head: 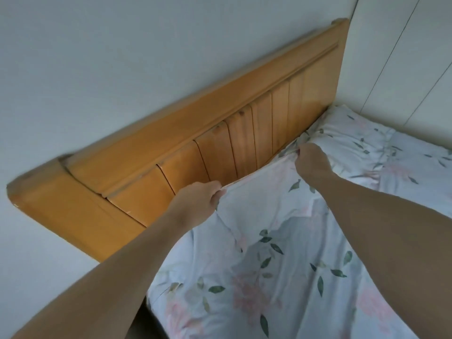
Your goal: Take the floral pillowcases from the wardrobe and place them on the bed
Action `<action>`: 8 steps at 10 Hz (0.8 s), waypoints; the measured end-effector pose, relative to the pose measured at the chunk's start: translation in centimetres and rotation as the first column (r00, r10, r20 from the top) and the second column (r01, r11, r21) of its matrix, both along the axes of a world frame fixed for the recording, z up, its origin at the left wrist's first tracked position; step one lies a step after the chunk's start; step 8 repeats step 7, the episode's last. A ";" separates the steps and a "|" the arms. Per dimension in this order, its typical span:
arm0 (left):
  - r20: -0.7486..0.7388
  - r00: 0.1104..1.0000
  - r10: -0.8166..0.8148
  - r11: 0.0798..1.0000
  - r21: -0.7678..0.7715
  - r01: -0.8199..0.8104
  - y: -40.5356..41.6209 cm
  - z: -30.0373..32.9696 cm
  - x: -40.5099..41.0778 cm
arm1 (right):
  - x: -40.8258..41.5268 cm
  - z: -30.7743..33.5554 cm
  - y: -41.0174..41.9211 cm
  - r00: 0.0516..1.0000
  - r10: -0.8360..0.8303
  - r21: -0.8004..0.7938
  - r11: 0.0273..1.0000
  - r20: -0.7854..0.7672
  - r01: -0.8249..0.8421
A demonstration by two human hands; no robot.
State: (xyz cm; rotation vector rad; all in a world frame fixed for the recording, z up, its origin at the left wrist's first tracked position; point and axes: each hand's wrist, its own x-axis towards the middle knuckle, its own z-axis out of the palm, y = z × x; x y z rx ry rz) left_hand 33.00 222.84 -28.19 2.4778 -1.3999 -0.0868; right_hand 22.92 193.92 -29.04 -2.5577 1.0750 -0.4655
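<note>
- Cotton-looking cloth, pale blue-white with pink blooms and grey-green leaves, is the floral pillowcase (259, 216) now held at the head of the bed (415, 167); it lies over bedding of the same print, so where one ends and the other begins is hard to tell
- The wardrobe is not in view, so I judge the fetching done for this piece; what remains seems to be letting it settle flat and releasing it
- Whether a second pillowcase is already down I cannot tell; the bunched, gathered cloth (347, 133) by the far corner may be one, or only the sheet
- The left hand (195, 199) has its fingers curled round the near end of the top hem, pinching it; the right hand (311, 160) grips the same hem farther along, fingers tucked under and out of sight
- The hem runs taut between the two hands, just in front of the slatted wooden headboard (171, 148); whether it touches the wood I cannot tell
- Below the hands the cloth hangs loose, with soft creases running down toward the viewer; it looks thin and limp, likely to fold on itself if dropped carelessly
</note>
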 end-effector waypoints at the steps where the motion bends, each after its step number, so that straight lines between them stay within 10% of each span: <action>1: 0.017 0.997 -0.069 0.998 0.016 0.069 -1.6 -2.1 0.1 | 0.3 -1.5 -1.9 0.996 0.004 -0.048 0.999 0.085 0.000; 3: 0.020 0.992 -0.123 0.971 0.211 0.116 -5.2 -15.5 -5.3 | -4.3 -15.3 -6.0 0.960 0.150 -0.088 0.981 -0.235 -0.174; 5: -0.369 0.911 -0.183 0.853 0.401 0.334 -8.9 -33.6 -15.6 | -11.4 -36.0 -6.0 0.713 0.106 -0.084 0.971 -0.693 -0.225; 8: -0.380 0.921 -0.084 0.850 0.455 0.265 -10.8 -43.7 -20.4 | -15.4 -46.6 -4.6 0.684 0.039 -0.155 0.963 -0.728 -0.220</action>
